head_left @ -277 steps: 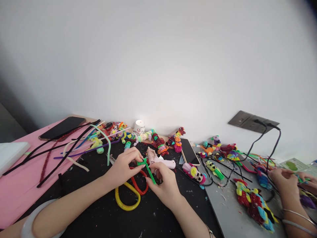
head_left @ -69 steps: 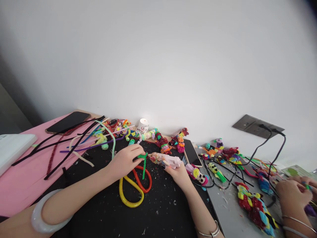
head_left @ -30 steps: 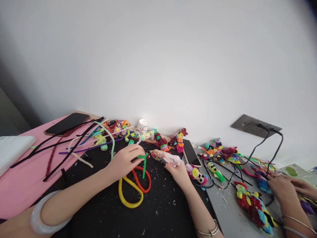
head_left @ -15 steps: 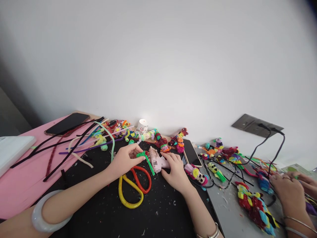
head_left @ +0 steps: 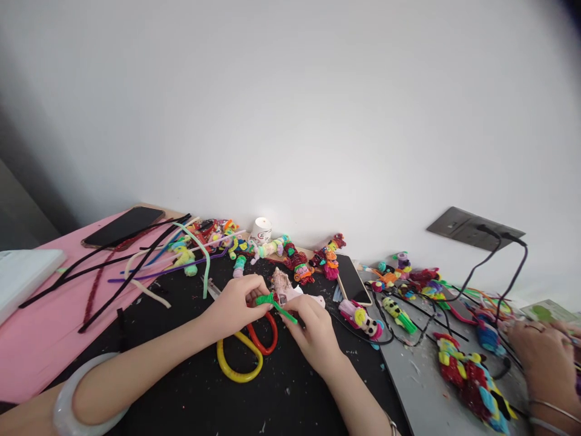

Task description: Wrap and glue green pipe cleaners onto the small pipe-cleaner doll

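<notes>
My left hand (head_left: pixel 233 304) pinches the coiled end of a green pipe cleaner (head_left: pixel 272 303) over the black mat (head_left: pixel 190 387). My right hand (head_left: pixel 313 330) is closed on the straight tail of the same green pipe cleaner. Both hands hover above scissors (head_left: pixel 247 351) with one yellow and one red handle loop. A pink glue gun (head_left: pixel 290 289) lies just behind my fingers, untouched.
Long pipe cleaners (head_left: pixel 136 260) and small pipe-cleaner figures (head_left: pixel 295 260) crowd the back of the table. Two phones (head_left: pixel 122 224) (head_left: pixel 350 280) lie flat. Cables run from a wall socket (head_left: pixel 474 227). Another person's hand (head_left: pixel 542 363) works at the far right over a grey board (head_left: pixel 422 387).
My right hand has left the glue gun, which now lies on the mat, and taken the green pipe cleaner's tail. Both hands have drawn slightly nearer to me.
</notes>
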Available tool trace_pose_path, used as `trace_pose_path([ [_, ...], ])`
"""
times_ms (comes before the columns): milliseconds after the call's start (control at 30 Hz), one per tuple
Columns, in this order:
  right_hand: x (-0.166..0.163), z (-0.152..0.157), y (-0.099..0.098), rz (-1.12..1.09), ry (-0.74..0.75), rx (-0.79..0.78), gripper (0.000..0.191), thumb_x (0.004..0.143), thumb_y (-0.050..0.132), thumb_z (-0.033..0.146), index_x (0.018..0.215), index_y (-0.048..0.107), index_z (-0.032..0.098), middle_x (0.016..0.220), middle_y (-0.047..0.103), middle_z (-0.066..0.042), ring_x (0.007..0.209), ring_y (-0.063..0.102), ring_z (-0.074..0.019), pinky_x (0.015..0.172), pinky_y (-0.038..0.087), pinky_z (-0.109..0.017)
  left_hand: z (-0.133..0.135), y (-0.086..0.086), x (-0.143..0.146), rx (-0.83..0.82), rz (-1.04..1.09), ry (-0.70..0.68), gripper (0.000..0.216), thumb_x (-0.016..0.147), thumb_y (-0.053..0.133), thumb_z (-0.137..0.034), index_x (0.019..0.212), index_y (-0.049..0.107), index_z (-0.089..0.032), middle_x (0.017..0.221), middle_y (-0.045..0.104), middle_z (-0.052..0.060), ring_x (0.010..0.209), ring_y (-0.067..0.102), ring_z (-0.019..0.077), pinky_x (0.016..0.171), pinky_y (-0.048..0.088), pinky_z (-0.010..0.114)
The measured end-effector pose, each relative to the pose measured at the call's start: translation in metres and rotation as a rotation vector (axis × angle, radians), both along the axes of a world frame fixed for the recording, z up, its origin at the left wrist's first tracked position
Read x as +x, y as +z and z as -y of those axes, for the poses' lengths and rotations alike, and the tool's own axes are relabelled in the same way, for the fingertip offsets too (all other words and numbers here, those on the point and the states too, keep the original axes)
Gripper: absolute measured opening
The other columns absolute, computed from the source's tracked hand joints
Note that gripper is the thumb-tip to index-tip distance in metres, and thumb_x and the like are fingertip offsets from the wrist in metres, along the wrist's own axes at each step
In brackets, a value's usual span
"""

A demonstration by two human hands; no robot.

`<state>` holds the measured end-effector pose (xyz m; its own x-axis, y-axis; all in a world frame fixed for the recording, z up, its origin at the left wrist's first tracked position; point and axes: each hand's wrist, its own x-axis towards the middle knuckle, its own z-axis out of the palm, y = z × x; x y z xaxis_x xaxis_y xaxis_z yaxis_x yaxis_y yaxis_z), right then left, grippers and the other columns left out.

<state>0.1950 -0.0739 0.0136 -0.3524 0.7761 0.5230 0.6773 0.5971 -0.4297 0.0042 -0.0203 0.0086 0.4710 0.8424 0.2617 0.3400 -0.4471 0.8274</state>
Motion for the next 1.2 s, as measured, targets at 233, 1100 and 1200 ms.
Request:
trace_pose_path([
  [233,0.001,0.001,-0.001,-0.058,0.003,0.022,0.009,0.090,0.049,0.016,0.091,0.057,0.021,0.079,0.063,-0.005,0.074,0.060,-0.0178,0.066,0.046,-0.028,0.006,0.005,0.001,0.186,-0.091,-0.044,0.011,0.076,0.057,-0.016,0.068,0.050,-0.018,0.068,0.047,-0.004,0.061,0.047,0.0111,0.056,0.038,0.022],
  [1100,-0.002,0.002,0.001,-0.170,-0.134,-0.045,0.010,0.084,0.053,0.019,0.074,0.052,0.019,0.064,0.057,0.000,0.054,0.052,-0.0133,0.051,0.042,-0.022,0.012,0.004,-0.001,0.702,-0.332,-0.289,0.013,0.084,0.049,-0.011,0.074,0.049,-0.019,0.075,0.052,0.000,0.066,0.051,0.0144,0.058,0.037,0.025],
  [1200,-0.002,0.002,0.002,-0.181,-0.147,-0.053,0.011,0.083,0.053,0.020,0.073,0.051,0.020,0.062,0.056,0.001,0.053,0.052,-0.0130,0.050,0.041,-0.022,0.012,0.005,-0.002,0.758,-0.365,-0.298,0.013,0.086,0.048,-0.012,0.075,0.050,-0.019,0.075,0.052,0.001,0.066,0.050,0.0146,0.058,0.037,0.026],
])
